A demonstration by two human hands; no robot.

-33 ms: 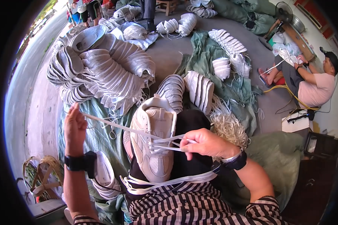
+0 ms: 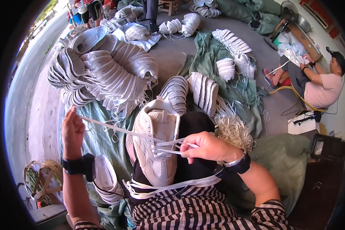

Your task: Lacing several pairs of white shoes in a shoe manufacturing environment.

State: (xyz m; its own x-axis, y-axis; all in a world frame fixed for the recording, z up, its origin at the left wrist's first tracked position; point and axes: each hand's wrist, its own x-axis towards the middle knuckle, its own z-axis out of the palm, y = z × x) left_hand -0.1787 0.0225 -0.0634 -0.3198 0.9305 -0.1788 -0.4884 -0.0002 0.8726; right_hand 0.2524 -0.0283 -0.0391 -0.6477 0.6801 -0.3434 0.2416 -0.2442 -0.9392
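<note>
1. Head view: shoe [image 2: 159, 168] on the person's lap [image 2: 197, 126], toe toward the body, lying between the two hands.
2. Left hand [image 2: 72, 130]: raised well out to the side; grip pinched together on the lace [image 2: 115, 127], whose span runs nearly straight to the shoe.
3. Right hand [image 2: 209, 147]: near the shoe's right edge; grip clamped, thumb against fingers, on lace strands.
4. Progress, as judged: lacing partly done. Strands cross the opening's toe end; the upper part shows no crossing and appears left to lace. The threaded eyelets cannot be counted.
5. Surroundings: loose laces [image 2: 180, 186] across the lap; stacked uppers [image 2: 115, 65] beyond.
</note>
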